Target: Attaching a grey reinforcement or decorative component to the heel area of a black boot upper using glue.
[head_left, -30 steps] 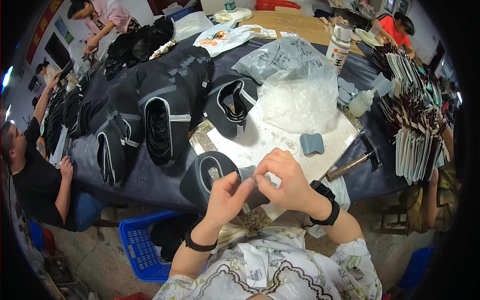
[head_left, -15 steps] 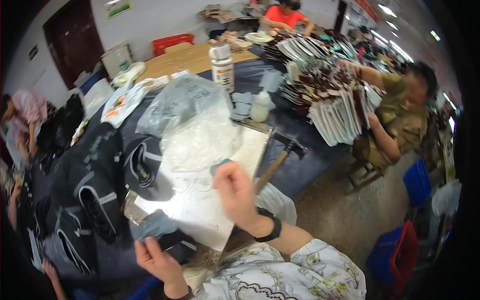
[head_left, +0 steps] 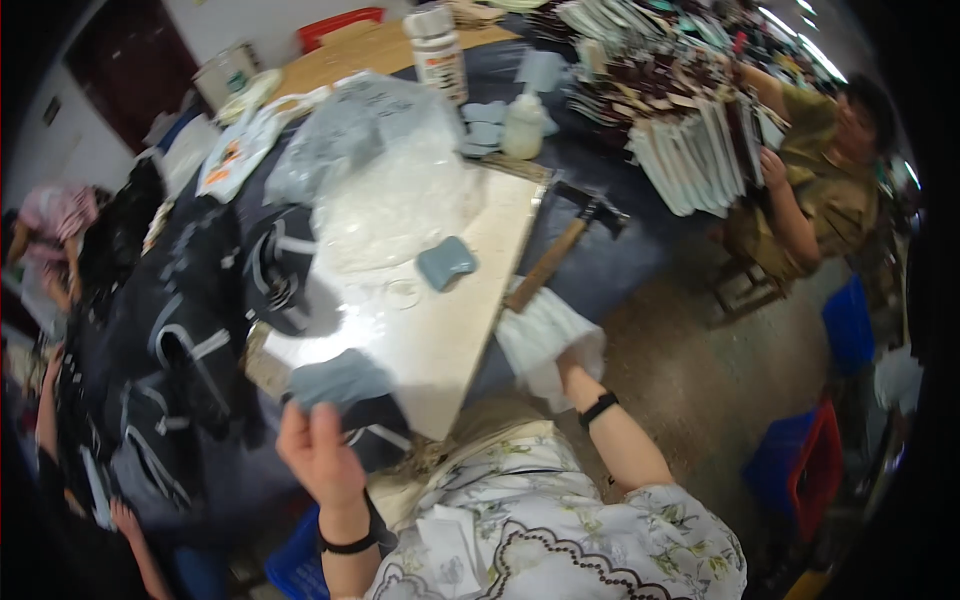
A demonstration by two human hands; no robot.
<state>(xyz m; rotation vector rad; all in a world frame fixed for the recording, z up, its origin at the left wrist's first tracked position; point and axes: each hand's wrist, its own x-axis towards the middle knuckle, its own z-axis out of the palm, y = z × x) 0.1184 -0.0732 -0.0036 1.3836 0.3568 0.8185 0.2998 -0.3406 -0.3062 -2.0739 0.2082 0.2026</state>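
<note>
Between its thumb and fingers, my left hand (head_left: pixel 322 452) pinches a thin grey-blue cut piece (head_left: pixel 340 380) over the near left of a white board (head_left: pixel 465 335). My right hand (head_left: pixel 570 368) reaches into a white plastic bag (head_left: pixel 535 335) hanging at the board's right edge; the plastic hides its fingers. A small grey-blue patch (head_left: pixel 447 262) lies on the board. Just right of the board rests a hammer (head_left: pixel 560 245) with a wooden handle. Clear plastic bags (head_left: pixel 385 200) cover the board's far part.
Black pieces with pale trim (head_left: pixel 185 340) are heaped at left. A white bottle (head_left: pixel 437 60) and a small squeeze bottle (head_left: pixel 523 125) stand at the back, near grey patches (head_left: pixel 484 128). At right a co-worker (head_left: pixel 830 190) sits by stacked pieces (head_left: pixel 690 150); blue and red bins (head_left: pixel 800 460) stand on the floor.
My right hand has gone from above the board down into the white bag at right, and the small grey-blue patch it held lies on the board. My left hand keeps its piece.
</note>
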